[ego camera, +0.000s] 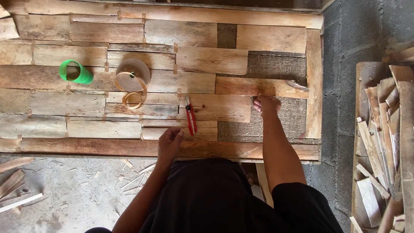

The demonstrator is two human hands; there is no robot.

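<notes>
**Panel mostly covered, right end still bare**

We have planks across most of the framed panel [314, 86]; a rough gap remains near its right edge. Our right hand [266, 105] presses fingers together on a plank [258, 87] there. Our left hand [169, 142], loosely curled and empty, rests at the near edge beside the red cutter [190, 118].

A rough woodworking shop is indicated. A panel [276, 151] pieced from weathered planks is laid flat beside a block wall [358, 39]. Offcuts [384, 142] are stacked at the right, and splinters [133, 177] are scattered over the concrete floor [73, 198].
</notes>
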